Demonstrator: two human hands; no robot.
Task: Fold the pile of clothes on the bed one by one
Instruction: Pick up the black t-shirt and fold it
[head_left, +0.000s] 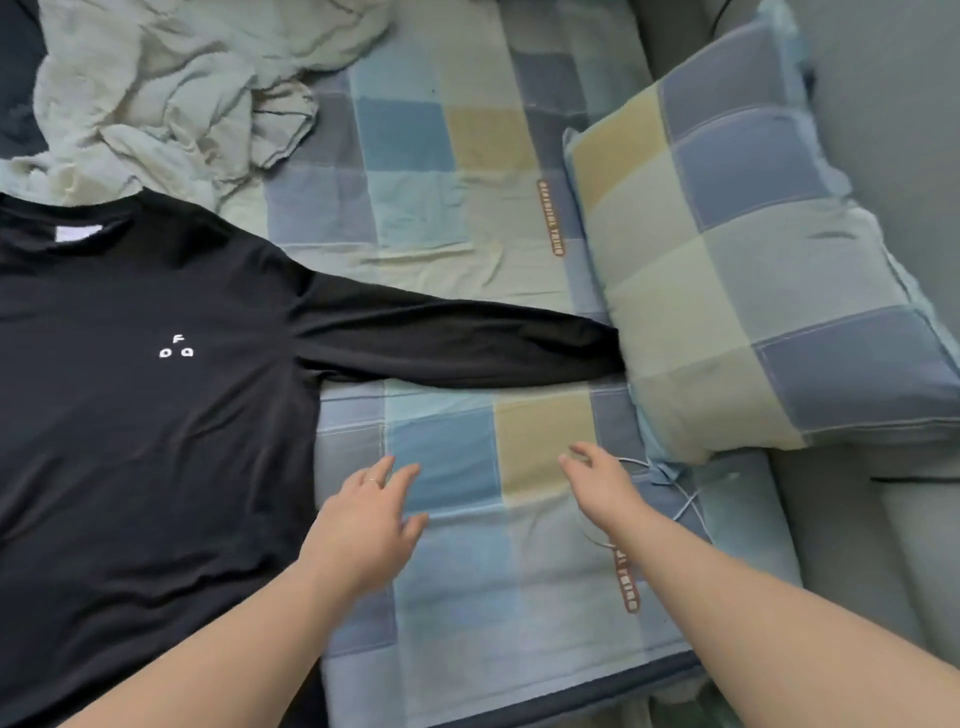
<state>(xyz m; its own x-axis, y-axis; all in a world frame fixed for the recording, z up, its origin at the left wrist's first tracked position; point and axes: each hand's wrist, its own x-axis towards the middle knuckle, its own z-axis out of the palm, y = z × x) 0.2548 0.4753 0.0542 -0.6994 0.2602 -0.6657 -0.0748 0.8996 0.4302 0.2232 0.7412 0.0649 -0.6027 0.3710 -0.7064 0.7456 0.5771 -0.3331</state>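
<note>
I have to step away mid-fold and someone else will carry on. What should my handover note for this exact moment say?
Left hand: open, holding nothing, over the checked bedsheet just beside the shirt's edge.
Right hand: open, holding nothing, over the sheet near the lower corner of the pillow.
Black long-sleeved shirt: lies flat, front up, with one sleeve stretched out to the pillow.
Pale crumpled clothes: heaped beyond the shirt's collar.
Done: shirt spread out.
Left: no fold made yet. Bring the sleeve in, fold the shirt, then the pale heap.
</note>
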